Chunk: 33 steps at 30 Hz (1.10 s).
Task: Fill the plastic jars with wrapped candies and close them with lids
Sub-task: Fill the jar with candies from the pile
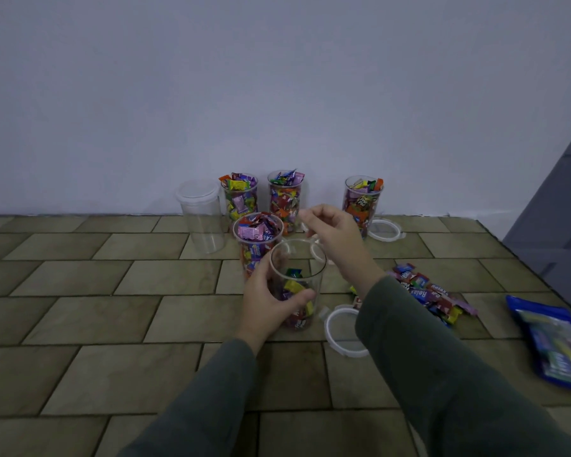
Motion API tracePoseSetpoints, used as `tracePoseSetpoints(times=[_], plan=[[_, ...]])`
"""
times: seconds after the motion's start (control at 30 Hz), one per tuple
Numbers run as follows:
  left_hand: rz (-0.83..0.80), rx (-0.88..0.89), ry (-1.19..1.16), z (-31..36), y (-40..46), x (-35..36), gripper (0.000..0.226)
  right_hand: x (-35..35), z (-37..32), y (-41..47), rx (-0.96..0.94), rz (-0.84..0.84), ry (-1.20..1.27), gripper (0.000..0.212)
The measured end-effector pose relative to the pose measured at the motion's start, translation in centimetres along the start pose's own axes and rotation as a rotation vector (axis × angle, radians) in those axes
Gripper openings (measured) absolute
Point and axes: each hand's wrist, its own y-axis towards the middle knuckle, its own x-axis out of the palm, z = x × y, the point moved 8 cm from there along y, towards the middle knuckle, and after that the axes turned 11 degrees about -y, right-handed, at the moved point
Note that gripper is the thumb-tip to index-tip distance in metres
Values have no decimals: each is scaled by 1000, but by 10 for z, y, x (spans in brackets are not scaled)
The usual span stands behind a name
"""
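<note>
1. Plastic jar [298, 285], centre of frame, upright on tiled floor [112, 308], partly filled with wrapped candies; rim open.
2. Left hand [271, 301] grips the jar's lower wall, thumb across its front.
3. Right hand [335, 239] hovers above the rim, fingers loosely curled; whether it holds a candy, cannot tell.
4. Four full jars stand just behind; empty jar [201, 216] at their left.
5. Lid [340, 331] lies just right of the jar; loose candies [426, 291] further right.
6. Bare floor at left.

A clear plastic jar [298, 282] stands upright, open, holding few colourful wrapped candies [294, 288]. Four similar jars [257, 242] behind brim with candies. Round clear lids [343, 331] lie flat nearby, beside loose candies [429, 291].
</note>
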Motion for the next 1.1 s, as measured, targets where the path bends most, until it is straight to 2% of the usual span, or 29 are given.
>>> tracePoseSetpoints(times=[0.1,0.23,0.3,0.5,0.57,0.63,0.73,0.8,0.93,1.0,1.1], plan=[[77,129,8,22,-2,-12,90,-17,15,-14,9,63,23,19],[205,392,171,74,-3,-19,62,-30,40,-28,73,92,24,21],[236,470,203,96,-1,-13,50,-34,46,-33,88,91,19,21],[40,555,213,124,1,45,28,-60,61,-48,111,103,-83,16],[-99,495,243,119,-1,75,30,-73,77,-58,169,114,-126,15],[-297,418,435,101,-3,113,43,-88,102,-72,250,166,-232,17],[-512,269,637,61,-7,157,65,-114,137,-93,371,237,-733,27],[-557,145,704,34,-7,174,72,-125,153,-105,443,222,-924,36],[-679,-125,856,-23,-9,192,92,-136,174,-117,480,125,-1099,52],[-740,-173,891,-40,-12,203,94,-142,185,-117,492,65,-1161,61],[-716,-140,945,-50,-10,216,81,-149,197,-113,466,-3,-1222,68]])
